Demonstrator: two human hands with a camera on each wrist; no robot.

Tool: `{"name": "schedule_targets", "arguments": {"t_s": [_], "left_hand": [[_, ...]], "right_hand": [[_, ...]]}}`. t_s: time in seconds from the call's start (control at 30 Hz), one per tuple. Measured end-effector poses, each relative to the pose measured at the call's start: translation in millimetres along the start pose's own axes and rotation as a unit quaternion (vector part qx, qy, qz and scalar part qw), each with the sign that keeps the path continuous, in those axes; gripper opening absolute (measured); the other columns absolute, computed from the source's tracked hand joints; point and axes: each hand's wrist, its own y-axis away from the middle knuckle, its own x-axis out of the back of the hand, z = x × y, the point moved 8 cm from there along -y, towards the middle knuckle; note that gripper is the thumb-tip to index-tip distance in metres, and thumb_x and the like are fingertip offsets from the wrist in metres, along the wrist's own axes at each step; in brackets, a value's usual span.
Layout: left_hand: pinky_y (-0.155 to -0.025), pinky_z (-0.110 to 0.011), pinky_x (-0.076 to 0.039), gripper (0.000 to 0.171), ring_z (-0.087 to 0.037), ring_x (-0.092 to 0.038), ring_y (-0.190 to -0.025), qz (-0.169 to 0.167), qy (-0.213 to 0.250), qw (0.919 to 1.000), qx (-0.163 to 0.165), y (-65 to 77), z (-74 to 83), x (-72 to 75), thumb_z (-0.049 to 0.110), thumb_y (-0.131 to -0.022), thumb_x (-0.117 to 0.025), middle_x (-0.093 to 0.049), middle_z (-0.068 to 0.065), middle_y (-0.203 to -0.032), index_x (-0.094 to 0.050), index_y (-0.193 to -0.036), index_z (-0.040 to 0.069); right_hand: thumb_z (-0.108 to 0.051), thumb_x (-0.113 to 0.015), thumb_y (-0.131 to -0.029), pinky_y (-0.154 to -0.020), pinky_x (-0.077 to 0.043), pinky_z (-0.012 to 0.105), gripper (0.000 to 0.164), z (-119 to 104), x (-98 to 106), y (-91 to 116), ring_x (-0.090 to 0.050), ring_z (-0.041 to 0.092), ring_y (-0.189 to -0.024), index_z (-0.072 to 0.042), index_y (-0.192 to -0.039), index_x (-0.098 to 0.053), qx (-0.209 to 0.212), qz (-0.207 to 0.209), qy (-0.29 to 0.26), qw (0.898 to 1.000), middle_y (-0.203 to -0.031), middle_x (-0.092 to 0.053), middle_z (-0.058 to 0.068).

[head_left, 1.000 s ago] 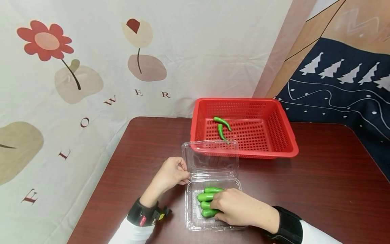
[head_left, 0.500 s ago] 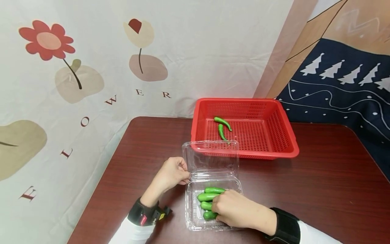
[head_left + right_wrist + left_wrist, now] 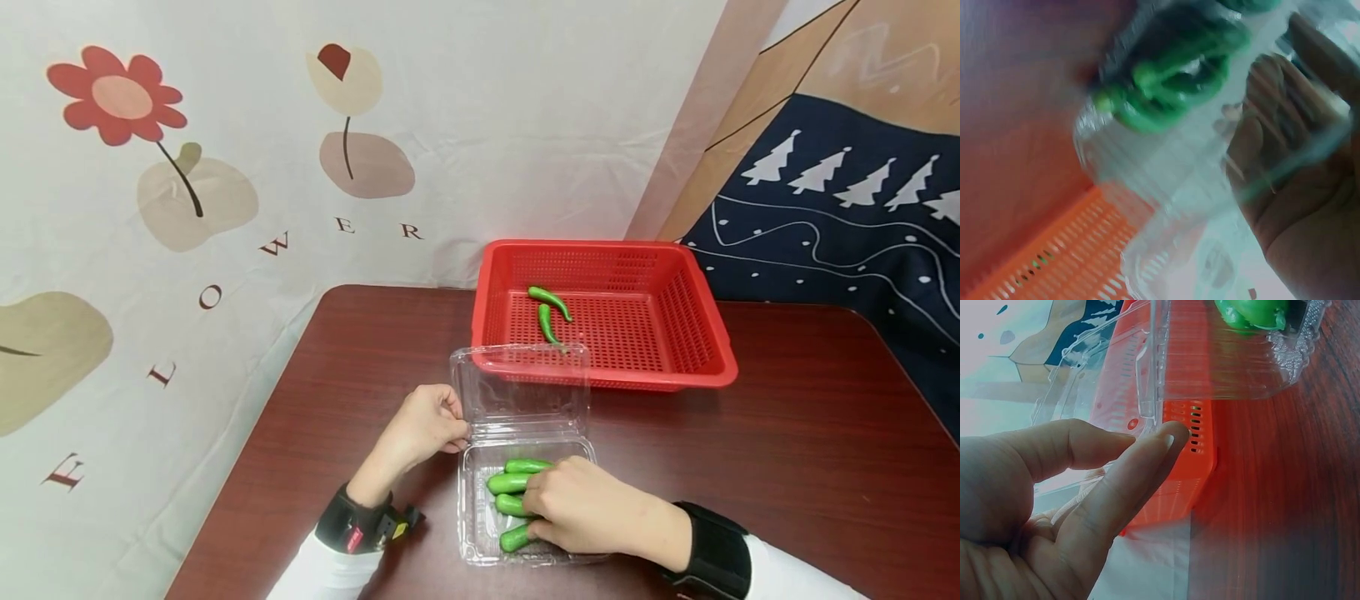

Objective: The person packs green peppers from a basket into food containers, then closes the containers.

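nearest pepper (image 3: 514, 540) now farther from neighbour

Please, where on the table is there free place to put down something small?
In the head view, the widest bare patch of table lies right of the red basket, bordered below by the right sleeve. A narrower one lies between the left hand and the table's left edge. Crowded: the clear box, with green peppers and the right hand.
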Motion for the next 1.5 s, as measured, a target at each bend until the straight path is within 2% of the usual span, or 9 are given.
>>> {"name": "schedule_targets", "arguments": {"t_s": [0.2, 0.37, 0.5, 0.67, 0.8, 1.0, 1.13, 1.23, 1.5], "left_hand": [[-0.066, -0.045, -0.068, 0.017, -0.021, -0.072, -0.061, 0.000, -0.002, 1.0000, 0.002, 0.7, 0.5, -0.1, -0.013, -0.080, -0.068, -0.071, -0.014, -0.067, -0.056, -0.081, -0.002], [-0.065, -0.045, -0.068, 0.016, -0.021, -0.072, -0.061, 0.001, 0.002, 1.0000, -0.001, 1.1, 1.9, 0.0, -0.014, -0.080, -0.068, -0.071, -0.014, -0.067, -0.056, -0.082, -0.003], [-0.064, -0.044, -0.068, 0.017, -0.022, -0.072, -0.061, 0.003, 0.003, 1.0000, -0.006, 2.0, 4.5, 0.4, -0.014, -0.079, -0.068, -0.071, -0.015, -0.068, -0.056, -0.082, -0.003], [-0.064, -0.044, -0.068, 0.016, -0.022, -0.072, -0.061, 0.004, -0.001, 1.0000, -0.006, 1.9, 6.2, 0.4, -0.014, -0.079, -0.067, -0.071, -0.015, -0.069, -0.056, -0.083, -0.003], [-0.064, -0.044, -0.068, 0.016, -0.023, -0.072, -0.061, 0.005, -0.004, 1.0000, -0.004, 1.6, 6.4, 0.7, -0.014, -0.079, -0.066, -0.071, -0.016, -0.069, -0.055, -0.082, -0.002], [-0.063, -0.044, -0.068, 0.016, -0.023, -0.072, -0.061, 0.006, -0.002, 1.0000, -0.005, 1.2, 5.5, 1.1, -0.015, -0.078, -0.063, -0.071, -0.016, -0.068, -0.054, -0.081, -0.002], [-0.062, -0.043, -0.067, 0.017, -0.023, -0.072, -0.061, 0.007, 0.001, 1.0000, -0.003, 1.1, 4.2, 1.1, -0.015, -0.077, -0.063, -0.070, -0.016, -0.067, -0.054, -0.081, -0.002], [-0.063, -0.044, -0.068, 0.017, -0.023, -0.071, -0.061, 0.007, 0.003, 1.0000, -0.003, 1.0, 3.3, 1.0, -0.015, -0.077, -0.064, -0.070, -0.015, -0.067, -0.054, -0.081, -0.002], [-0.065, -0.046, -0.068, 0.016, -0.022, -0.071, -0.061, 0.007, -0.001, 1.0000, 0.002, -0.9, 1.5, 1.6, -0.015, -0.078, -0.065, -0.070, -0.016, -0.067, -0.055, -0.081, -0.002]], "right_hand": [[-0.033, -0.083, -0.089, -0.054, -0.047, 0.015, 0.024, 3.3, 27.9, -1.8, -0.048, -0.003, -0.062, -0.024, -0.077, -0.064, 0.027, 0.066, 0.002, 0.997, -0.070, -0.053, -0.017], [-0.029, -0.079, -0.092, -0.060, -0.054, 0.017, 0.014, 8.7, 55.7, -2.9, -0.056, 0.001, -0.068, -0.021, -0.086, -0.069, 0.063, 0.127, 0.009, 0.990, -0.077, -0.061, -0.013], [-0.028, -0.076, -0.095, -0.067, -0.059, 0.021, 0.009, 18.7, 79.8, -3.2, -0.064, 0.004, -0.075, -0.019, -0.093, -0.073, 0.061, 0.160, 0.004, 0.985, -0.086, -0.068, -0.010], [-0.037, -0.063, -0.104, -0.071, -0.061, 0.025, 0.025, 35.6, 111.0, -3.9, -0.067, 0.006, -0.082, -0.017, -0.098, -0.076, 0.032, 0.197, -0.007, 0.980, -0.092, -0.072, -0.009], [-0.046, -0.054, -0.106, -0.072, -0.063, 0.029, 0.040, 48.1, 132.5, -7.3, -0.068, 0.009, -0.085, -0.014, -0.102, -0.077, 0.015, 0.226, -0.010, 0.974, -0.097, -0.074, -0.004], [-0.046, -0.061, -0.102, -0.075, -0.065, 0.038, 0.040, 71.6, 156.9, -15.6, -0.071, 0.016, -0.089, -0.010, -0.107, -0.077, -0.004, 0.267, -0.017, 0.963, -0.101, -0.076, 0.003], [-0.030, -0.076, -0.094, -0.077, -0.064, 0.042, 0.027, 92.8, 166.8, -22.0, -0.069, 0.019, -0.089, -0.007, -0.109, -0.076, -0.032, 0.281, -0.013, 0.959, -0.100, -0.075, 0.005], [-0.019, -0.083, -0.086, -0.077, -0.063, 0.041, 0.028, 111.4, 172.4, -27.3, -0.067, 0.018, -0.087, -0.007, -0.110, -0.075, -0.058, 0.283, -0.014, 0.957, -0.099, -0.074, 0.004], [-0.021, -0.079, -0.093, -0.076, -0.059, 0.041, 0.032, 175.5, 172.7, -38.8, -0.064, 0.021, -0.090, -0.007, -0.121, -0.072, -0.178, 0.245, -0.040, 0.952, -0.107, -0.073, 0.008]]}}
